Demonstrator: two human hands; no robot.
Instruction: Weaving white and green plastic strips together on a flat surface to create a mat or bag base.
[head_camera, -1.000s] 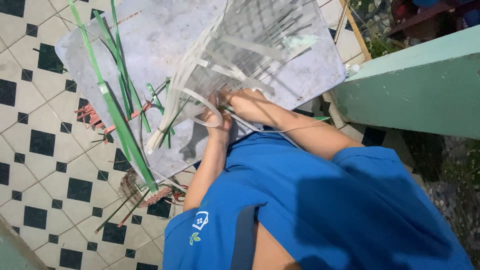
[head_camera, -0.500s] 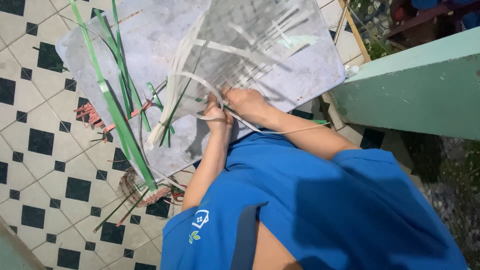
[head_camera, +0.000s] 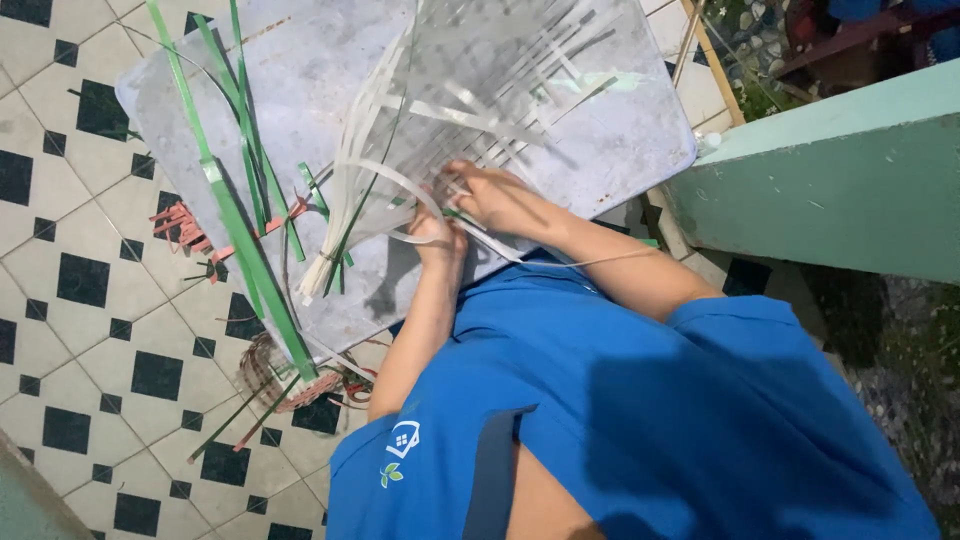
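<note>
step: weaving white strips (head_camera: 370, 190) | left hand (head_camera: 437, 240) closed on a strip loop | right hand (head_camera: 497, 198) fingers pressed on weave (head_camera: 500, 90), just ahead | advice: keep strip flat, pull snug, hold crossing firm | green strips (head_camera: 235, 230) left of hands

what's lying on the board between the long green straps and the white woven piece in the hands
In the head view, between the green straps and the woven piece lies a loose bundle of white strips, with short green offcuts beside it.

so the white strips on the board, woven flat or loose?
Partly woven: white strips cross in a flat lattice, ends trailing loose by both hands.
</note>
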